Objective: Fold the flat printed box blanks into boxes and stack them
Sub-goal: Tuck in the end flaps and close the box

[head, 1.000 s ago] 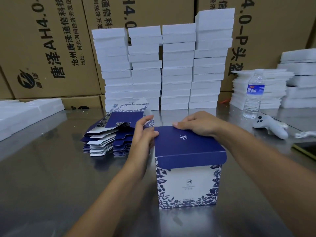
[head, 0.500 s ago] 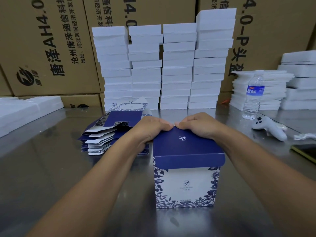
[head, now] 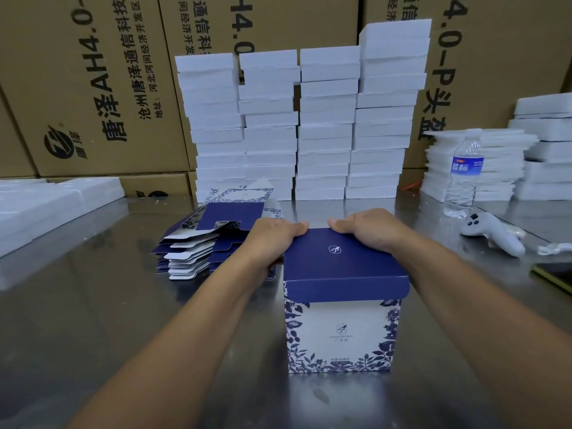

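A folded printed box (head: 342, 329), white with blue flowers and a dark blue lid, stands upright on the steel table (head: 93, 320) in front of me. My left hand (head: 272, 235) grips the lid's far left corner, fingers curled over the back edge. On the far right corner my right hand (head: 368, 229) presses down in the same way. The lid's front flap hangs over the box's front face. A pile of flat printed blanks (head: 201, 239) lies just left of the box, partly behind my left wrist.
Four tall stacks of white foam trays (head: 303, 125) stand behind, against brown cartons (head: 93, 88). More white foam lies at the left (head: 46, 205) and right (head: 483, 165). A water bottle (head: 462, 174), a white controller (head: 492, 233) and a dark phone (head: 554, 274) sit at the right.
My left hand moved from the box's left side up onto the lid's far left corner. The lid now lies flatter. My right hand stayed on the far right corner.
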Demonstrator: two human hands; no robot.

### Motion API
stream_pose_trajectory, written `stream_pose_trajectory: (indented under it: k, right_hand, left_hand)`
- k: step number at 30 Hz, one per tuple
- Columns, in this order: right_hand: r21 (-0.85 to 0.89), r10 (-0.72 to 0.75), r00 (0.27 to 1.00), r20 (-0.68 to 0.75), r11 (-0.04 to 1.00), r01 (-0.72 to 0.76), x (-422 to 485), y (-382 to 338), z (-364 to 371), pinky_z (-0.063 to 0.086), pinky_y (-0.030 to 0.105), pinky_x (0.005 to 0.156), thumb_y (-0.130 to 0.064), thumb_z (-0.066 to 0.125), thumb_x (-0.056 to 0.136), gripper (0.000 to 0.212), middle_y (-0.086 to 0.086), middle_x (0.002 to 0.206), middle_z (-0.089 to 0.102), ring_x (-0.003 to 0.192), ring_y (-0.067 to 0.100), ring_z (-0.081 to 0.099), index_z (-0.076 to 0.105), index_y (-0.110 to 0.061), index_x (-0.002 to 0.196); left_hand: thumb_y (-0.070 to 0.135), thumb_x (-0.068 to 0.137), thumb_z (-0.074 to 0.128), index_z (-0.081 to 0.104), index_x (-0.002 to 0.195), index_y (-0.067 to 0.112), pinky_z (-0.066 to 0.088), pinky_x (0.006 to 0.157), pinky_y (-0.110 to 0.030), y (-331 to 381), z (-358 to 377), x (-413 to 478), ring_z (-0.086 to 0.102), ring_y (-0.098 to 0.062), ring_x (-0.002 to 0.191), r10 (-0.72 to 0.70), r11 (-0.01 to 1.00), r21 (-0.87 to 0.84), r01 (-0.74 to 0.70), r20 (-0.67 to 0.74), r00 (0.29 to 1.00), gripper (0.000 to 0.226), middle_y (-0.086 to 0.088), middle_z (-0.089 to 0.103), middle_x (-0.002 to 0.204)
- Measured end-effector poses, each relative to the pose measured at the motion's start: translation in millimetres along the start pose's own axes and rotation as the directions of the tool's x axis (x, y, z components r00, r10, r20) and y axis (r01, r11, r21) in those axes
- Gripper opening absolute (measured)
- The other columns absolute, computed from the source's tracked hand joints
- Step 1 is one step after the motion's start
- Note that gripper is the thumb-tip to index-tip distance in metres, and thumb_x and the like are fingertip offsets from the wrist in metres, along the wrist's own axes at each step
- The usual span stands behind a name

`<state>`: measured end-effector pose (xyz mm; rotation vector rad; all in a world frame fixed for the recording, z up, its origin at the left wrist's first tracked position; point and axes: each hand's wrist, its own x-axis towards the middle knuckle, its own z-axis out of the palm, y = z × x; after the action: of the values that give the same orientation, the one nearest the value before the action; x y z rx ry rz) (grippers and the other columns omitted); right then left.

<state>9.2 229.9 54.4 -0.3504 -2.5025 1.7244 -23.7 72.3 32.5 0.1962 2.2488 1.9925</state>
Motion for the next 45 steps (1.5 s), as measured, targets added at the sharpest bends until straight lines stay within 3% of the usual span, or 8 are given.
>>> stream_pose_trajectory:
  k: [4,7,13,18,21,31,37,45]
  right_hand:
    - [0.124,0.061,0.998,-0.011,0.990,-0.060,-3.1,5.7,-4.6,0.033,0.012,0.028,-0.028,0.073,0.082,0.026,-0.001,0.041,0.061,0.031,0.010,0.056,0.061,-0.005,0.077]
    - [0.260,0.100,0.995,0.022,0.960,-0.102,-5.7,11.5,-7.4,0.043,0.018,0.034,-0.026,0.073,0.082,0.023,0.002,0.049,0.065,0.037,0.014,0.061,0.063,-0.005,0.080]
    - [0.251,0.106,0.994,0.008,0.962,-0.105,-6.4,9.7,-7.8,0.041,0.018,0.032,-0.026,0.072,0.083,0.026,0.002,0.045,0.063,0.035,0.014,0.059,0.061,-0.002,0.079]
    - [0.273,0.116,0.993,-0.003,0.956,-0.110,-10.5,10.8,-8.7,0.039,0.016,0.030,-0.028,0.071,0.084,0.027,0.002,0.044,0.063,0.034,0.014,0.059,0.061,-0.004,0.079]
    - [0.296,0.125,0.991,-0.049,0.949,-0.105,-12.3,12.8,-7.2,0.034,0.013,0.027,-0.028,0.070,0.084,0.025,-0.001,0.039,0.059,0.029,0.012,0.055,0.059,-0.007,0.078]
    - [0.349,0.142,0.986,-0.088,0.931,-0.103,-11.9,12.8,-6.1,0.032,0.012,0.026,-0.024,0.068,0.086,0.023,0.001,0.042,0.058,0.026,0.012,0.052,0.058,-0.006,0.077]
    - [0.392,0.166,0.976,-0.142,0.915,-0.098,-11.4,19.2,-2.7,0.027,0.011,0.024,-0.024,0.063,0.089,0.023,0.006,0.058,0.054,0.022,0.010,0.047,0.055,-0.008,0.076]
    - [0.398,0.174,0.976,-0.131,0.911,-0.109,-9.5,18.8,-4.0,0.033,0.013,0.027,-0.024,0.065,0.087,0.020,0.006,0.059,0.058,0.026,0.013,0.052,0.060,-0.007,0.080]
  left_hand:
    - [0.022,0.088,0.066,0.054,0.073,0.011,0.044,0.065,-0.030,0.9,-0.3,0.4,0.057,-0.021,0.061,0.002,1.000,0.017,-0.002,-0.010,1.000,0.022,-0.011,0.061,0.076]
    - [0.021,0.087,0.067,0.057,0.074,0.009,0.047,0.065,-0.030,-0.7,0.4,-0.1,0.059,-0.019,0.058,-0.001,1.000,-0.007,0.001,-0.014,1.000,0.020,-0.010,0.064,0.074]
    - [0.024,0.084,0.071,0.068,0.102,-0.003,0.055,0.080,-0.037,-4.4,2.1,-2.0,0.065,-0.027,0.072,-0.067,0.992,-0.113,0.063,-0.027,0.997,0.033,-0.017,0.072,0.090]
    - [0.025,0.086,0.069,0.069,0.087,0.004,0.055,0.068,-0.030,-9.5,1.2,-3.8,0.064,-0.024,0.064,-0.095,0.975,-0.203,0.091,-0.010,0.995,0.021,-0.011,0.070,0.075]
    - [0.024,0.087,0.067,0.066,0.095,0.003,0.050,0.072,-0.032,-12.4,2.2,-5.0,0.062,-0.027,0.072,-0.081,0.966,-0.247,0.075,-0.011,0.997,0.022,-0.014,0.066,0.083]
    - [0.024,0.089,0.064,0.057,0.092,0.007,0.046,0.062,-0.028,-8.1,3.8,-7.0,0.057,-0.025,0.064,-0.053,0.976,-0.212,0.045,-0.031,0.998,0.018,-0.013,0.060,0.079]
    - [0.030,0.090,0.061,0.047,0.090,0.013,0.035,0.070,-0.033,-11.2,4.6,-6.8,0.044,-0.025,0.076,-0.024,0.979,-0.202,0.006,-0.089,0.996,0.022,-0.013,0.046,0.085]
    - [0.028,0.087,0.068,0.058,0.067,0.013,0.047,0.053,-0.022,-7.5,-1.6,-8.9,0.061,-0.013,0.055,0.067,0.994,-0.073,-0.076,-0.116,0.991,0.027,-0.003,0.066,0.071]
